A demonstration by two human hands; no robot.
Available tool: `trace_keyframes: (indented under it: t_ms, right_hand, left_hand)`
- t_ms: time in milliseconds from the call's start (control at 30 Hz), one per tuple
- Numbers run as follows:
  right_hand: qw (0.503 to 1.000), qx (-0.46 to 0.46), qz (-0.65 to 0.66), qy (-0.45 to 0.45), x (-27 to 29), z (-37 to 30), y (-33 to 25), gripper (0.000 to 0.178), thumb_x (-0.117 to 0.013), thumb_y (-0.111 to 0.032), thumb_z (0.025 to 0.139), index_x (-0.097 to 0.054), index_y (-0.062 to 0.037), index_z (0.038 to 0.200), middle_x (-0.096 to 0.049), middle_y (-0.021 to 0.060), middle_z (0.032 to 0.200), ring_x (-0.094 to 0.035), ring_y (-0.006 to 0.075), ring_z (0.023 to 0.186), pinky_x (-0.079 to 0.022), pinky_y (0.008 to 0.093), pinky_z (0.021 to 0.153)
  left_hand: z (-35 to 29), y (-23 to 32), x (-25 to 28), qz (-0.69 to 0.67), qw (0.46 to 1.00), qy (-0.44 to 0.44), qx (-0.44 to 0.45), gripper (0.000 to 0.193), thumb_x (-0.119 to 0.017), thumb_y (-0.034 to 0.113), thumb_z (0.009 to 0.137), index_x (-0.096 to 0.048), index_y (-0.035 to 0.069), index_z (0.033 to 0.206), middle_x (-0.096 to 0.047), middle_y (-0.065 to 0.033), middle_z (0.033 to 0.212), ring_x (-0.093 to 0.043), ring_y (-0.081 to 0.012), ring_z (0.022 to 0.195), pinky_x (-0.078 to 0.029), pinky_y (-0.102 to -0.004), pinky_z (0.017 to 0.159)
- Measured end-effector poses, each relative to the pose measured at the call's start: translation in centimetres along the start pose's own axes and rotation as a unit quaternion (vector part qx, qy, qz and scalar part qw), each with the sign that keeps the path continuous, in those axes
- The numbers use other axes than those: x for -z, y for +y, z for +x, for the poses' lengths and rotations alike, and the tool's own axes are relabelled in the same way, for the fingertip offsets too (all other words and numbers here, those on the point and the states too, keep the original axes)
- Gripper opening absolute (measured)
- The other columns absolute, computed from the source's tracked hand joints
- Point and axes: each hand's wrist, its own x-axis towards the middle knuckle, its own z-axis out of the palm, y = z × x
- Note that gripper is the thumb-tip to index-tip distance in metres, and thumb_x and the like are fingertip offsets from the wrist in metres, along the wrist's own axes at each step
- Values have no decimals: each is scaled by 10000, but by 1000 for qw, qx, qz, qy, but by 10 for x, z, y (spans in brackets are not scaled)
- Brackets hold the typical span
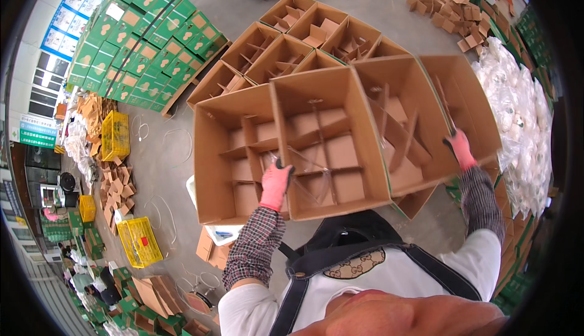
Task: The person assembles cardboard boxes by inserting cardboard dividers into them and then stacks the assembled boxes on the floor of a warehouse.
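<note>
Several open cardboard boxes stand side by side in front of me. My left hand point(277, 184), in a pink glove with dark fingertips, is closed over the adjoining walls of the leftmost box point(213, 168) and the box beside it point(368, 144). Cardboard dividers point(325, 181) split both into compartments, and some clear plastic lies across them. Farther right, my right hand point(460, 147), gloved alike, grips the edge between a box with skewed dividers point(398, 71) and the rightmost box point(483, 126). Its fingertips are partly hidden behind that wall.
More open divided boxes point(283, 56) stand in rows beyond. A strapped stack of green cartons point(146, 47) rises on a pallet at far left. Yellow crates point(140, 241) and cardboard scraps point(115, 187) lie left; bundled white plastic-wrapped items point(511, 117) are at right. Loose cords point(167, 214) trail on the floor.
</note>
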Motion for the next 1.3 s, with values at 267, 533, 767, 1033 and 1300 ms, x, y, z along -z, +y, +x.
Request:
trace_keyframes:
  t_ms: [267,533,767,1033,1300]
  right_hand:
    - [981,166,-48,-87,-130,285,-333,429,-596,-313,709,-526,-29,1021,-578,186,957,-540,313,937,-419,401,813]
    - [945,320,-42,52,-245,537,-541,374,-578,-311,743,-526,-48,1003,-573,158,998,-521,306,973,-409,390,835]
    - [949,301,-85,-25,-353,660,-638,552,-576,-343,754,-406,-52,1192,-549,173,1067,-517,293,1006,-396,379,865]
    - [957,236,-141,91,-441,659,-674,639,-580,-244,675,-365,-51,1245,-500,169,1066,-520,327,953,-431,418,802]
    - [949,278,-128,78,-434,600,-677,675,-582,-368,723,-320,-60,1263,-433,162,1186,-424,339,1063,-361,512,865]
  left_hand:
    - [185,-60,127,-275,951,128,63,282,-610,124,705,-594,20,966,-623,-38,795,-564,-125,701,-456,-261,634]
    - [422,-50,199,-428,881,200,25,297,-584,2,731,-558,-30,1025,-618,-70,882,-576,-153,745,-460,-252,670]
    - [572,-42,207,-404,892,194,57,272,-565,67,777,-527,-24,1030,-606,-61,885,-570,-152,731,-467,-256,628]
    - [658,-82,167,-204,928,296,94,339,-493,69,752,-473,-50,1069,-581,-179,990,-565,-296,904,-429,-344,793]
    - [648,-66,155,-236,932,256,98,332,-497,106,808,-452,-67,1088,-568,-156,1004,-562,-237,868,-458,-325,727]
